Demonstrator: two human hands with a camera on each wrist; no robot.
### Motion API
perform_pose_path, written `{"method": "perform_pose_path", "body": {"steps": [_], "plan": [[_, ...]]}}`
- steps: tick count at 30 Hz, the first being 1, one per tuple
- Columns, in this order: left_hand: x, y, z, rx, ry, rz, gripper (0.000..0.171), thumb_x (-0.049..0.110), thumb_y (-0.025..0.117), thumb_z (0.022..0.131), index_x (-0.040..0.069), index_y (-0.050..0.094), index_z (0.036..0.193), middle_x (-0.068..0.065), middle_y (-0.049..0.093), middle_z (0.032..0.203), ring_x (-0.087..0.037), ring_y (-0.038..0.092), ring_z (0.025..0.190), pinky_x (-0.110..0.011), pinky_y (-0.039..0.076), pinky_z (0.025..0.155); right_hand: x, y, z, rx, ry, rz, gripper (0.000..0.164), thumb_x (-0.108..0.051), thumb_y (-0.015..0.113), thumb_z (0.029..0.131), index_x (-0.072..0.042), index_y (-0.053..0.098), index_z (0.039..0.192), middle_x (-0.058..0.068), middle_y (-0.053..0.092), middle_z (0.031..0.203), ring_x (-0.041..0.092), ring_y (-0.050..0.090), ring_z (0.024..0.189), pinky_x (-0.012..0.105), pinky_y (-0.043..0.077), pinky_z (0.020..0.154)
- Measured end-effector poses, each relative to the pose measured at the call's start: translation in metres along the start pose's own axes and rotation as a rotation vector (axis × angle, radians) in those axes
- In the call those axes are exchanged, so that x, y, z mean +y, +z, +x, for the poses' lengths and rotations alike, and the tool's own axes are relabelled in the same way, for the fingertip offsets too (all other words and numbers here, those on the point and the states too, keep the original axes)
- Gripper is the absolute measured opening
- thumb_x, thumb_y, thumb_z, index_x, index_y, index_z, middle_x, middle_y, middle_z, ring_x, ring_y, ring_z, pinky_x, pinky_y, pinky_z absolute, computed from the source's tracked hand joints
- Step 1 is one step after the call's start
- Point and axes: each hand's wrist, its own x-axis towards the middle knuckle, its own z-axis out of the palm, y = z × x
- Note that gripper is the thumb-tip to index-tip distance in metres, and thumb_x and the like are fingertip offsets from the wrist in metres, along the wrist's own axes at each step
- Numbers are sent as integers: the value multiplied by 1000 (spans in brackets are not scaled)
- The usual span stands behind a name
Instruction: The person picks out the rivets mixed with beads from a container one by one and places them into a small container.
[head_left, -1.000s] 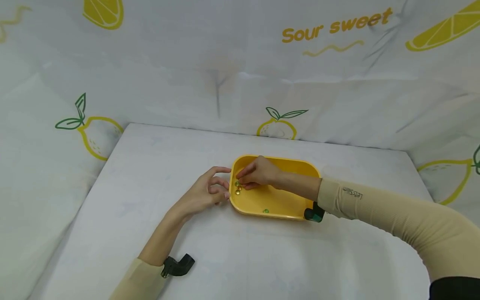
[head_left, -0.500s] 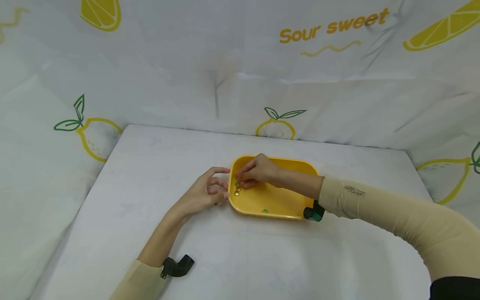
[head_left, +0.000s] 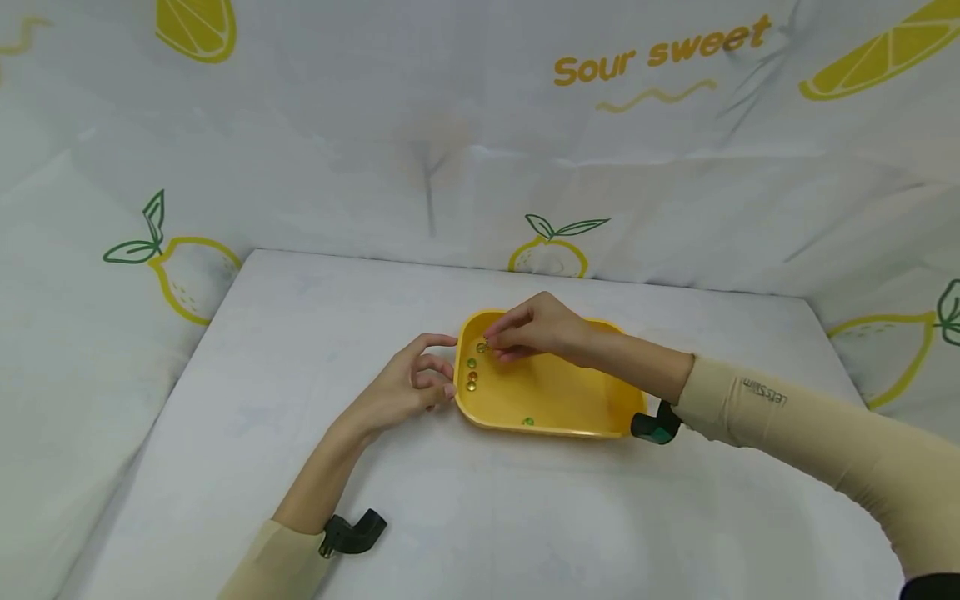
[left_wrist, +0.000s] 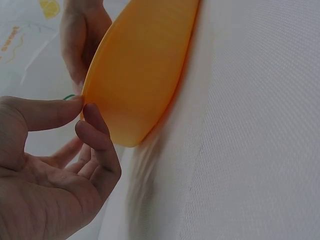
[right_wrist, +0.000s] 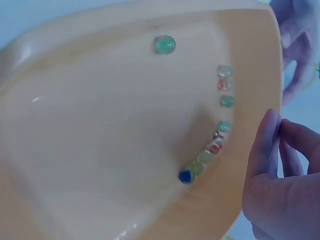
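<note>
A yellow tray lies on the table with several glass marbles inside. My left hand holds the tray's left end; in the left wrist view its thumb and curled fingers meet at the rim. Over the tray's left part hovers my right hand, thumb and fingertips together; no marble shows between them. In the right wrist view a curved row runs along the tray wall, from a red marble past a green marble to a blue marble. Another green marble lies apart, near the front side.
The white-covered table extends around the tray. Behind it hangs a white cloth printed with lemons. A black wrist camera sits on my left wrist, another camera on my right, close to the tray's right end.
My right hand has lifted and drawn back to the right from the tray's left wall, uncovering more marbles there. The left hand stays at the rim.
</note>
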Motion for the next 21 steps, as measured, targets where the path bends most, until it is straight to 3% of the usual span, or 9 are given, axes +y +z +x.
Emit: {"method": "perform_pose_path", "body": {"steps": [7,21], "plan": [[0,1,0,7,-6,11,68,4,73,97,19,45,157,-12,65,117,-24,62,83,-25,48,67,-5,-19,-16,30,-24,14,34,-10,76,102,6,74,131,20,81,121,22,82,97,50,62,102],[1,1,0,15,-4,20,68,4,73,98,18,45,158,-12,66,117,-26,64,85,-25,51,70,-7,-31,-44,58,-100,-43,29,-11,77,101,3,77,126,10,83,114,23,83,100,41,66,93]]}}
